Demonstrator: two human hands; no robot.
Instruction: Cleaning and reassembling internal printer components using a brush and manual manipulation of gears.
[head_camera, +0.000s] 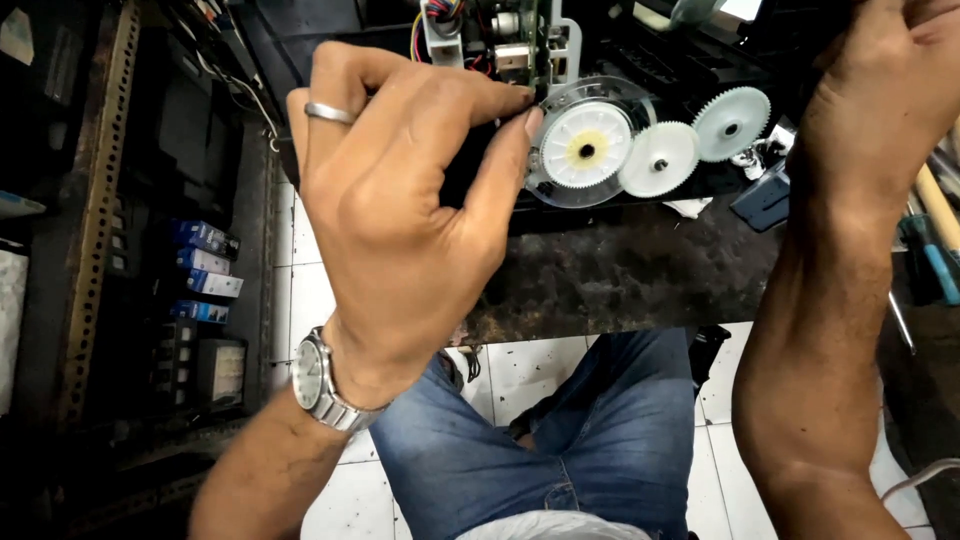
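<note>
A row of three white plastic gears sat on the side of a black machine. The largest gear (586, 146), with a yellow hub and clear disc behind it, lay just right of the left fingertips (531, 122); the middle gear (658, 159) and third gear (731, 124) meshed farther right

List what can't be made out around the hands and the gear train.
- Right hand, head view: fingers cut off by the top edge; its grip is unseen.
- Left hand: fingertips at the clear disc; contact point hidden.
- Large white gear: teeth too small to count.
</note>
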